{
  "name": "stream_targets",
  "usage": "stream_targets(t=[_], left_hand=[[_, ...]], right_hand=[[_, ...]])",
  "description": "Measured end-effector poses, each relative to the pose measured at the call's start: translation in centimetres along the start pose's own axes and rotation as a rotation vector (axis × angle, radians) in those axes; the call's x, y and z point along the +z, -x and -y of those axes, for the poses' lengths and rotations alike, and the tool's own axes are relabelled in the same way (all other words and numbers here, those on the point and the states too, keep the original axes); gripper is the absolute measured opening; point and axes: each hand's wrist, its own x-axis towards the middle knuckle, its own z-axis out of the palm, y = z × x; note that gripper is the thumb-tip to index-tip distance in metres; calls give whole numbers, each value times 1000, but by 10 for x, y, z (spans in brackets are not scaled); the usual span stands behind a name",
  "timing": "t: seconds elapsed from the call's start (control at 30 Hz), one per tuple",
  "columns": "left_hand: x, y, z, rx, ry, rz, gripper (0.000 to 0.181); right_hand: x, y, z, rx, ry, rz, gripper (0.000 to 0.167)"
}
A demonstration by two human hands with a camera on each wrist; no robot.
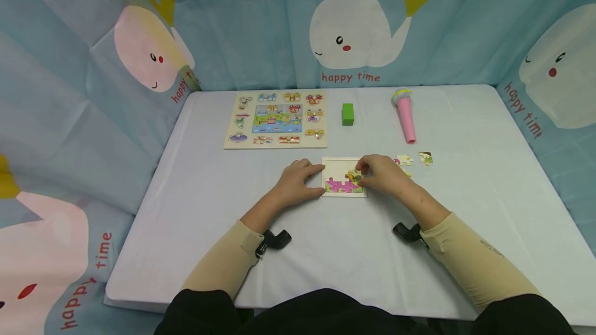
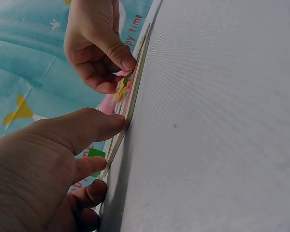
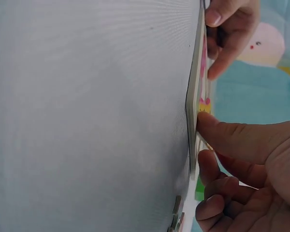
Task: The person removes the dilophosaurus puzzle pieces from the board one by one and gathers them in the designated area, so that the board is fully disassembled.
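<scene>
A small jigsaw tray [image 1: 342,162] with a pale wooden rim lies flat on the table, with pink pieces [image 1: 342,186] fitted along its bottom. My left hand [image 1: 298,181] rests against the tray's left edge, thumb and index finger spread apart and touching the rim. Over the tray's right part, my right hand [image 1: 384,173] pinches a yellow and green puzzle piece [image 1: 352,175] between thumb and fingers. In the left wrist view that piece [image 2: 122,90] is tilted above the tray; my right fingers partly hide it.
Loose puzzle pieces [image 1: 426,157] lie right of the tray, some partly hidden by my right hand. Behind are a wooden knob puzzle board [image 1: 230,141], a green block [image 1: 347,114] and a pink toy microphone [image 1: 406,120]. A whale-print curtain [image 1: 261,25] borders the white table [image 1: 195,169].
</scene>
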Motion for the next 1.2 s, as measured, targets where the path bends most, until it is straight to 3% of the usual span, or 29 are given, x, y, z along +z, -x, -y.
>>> stream_targets(t=[0.27,0.5,0.8,1.2], left_hand=[[2,-1,2,5,-3,-8,67],[2,-1,2,8,-3,-8,67],[2,-1,1,-4,-12,-5,67],[1,-1,1,-4,-19,4,67]], right_hand=[[-3,1,3,-29,11,-16,29],[-15,8,7,-30,-48,-51,30],[-37,25,-3,-69,-119,-129,34],[-64,49,-18,-40,-158,-181,27]])
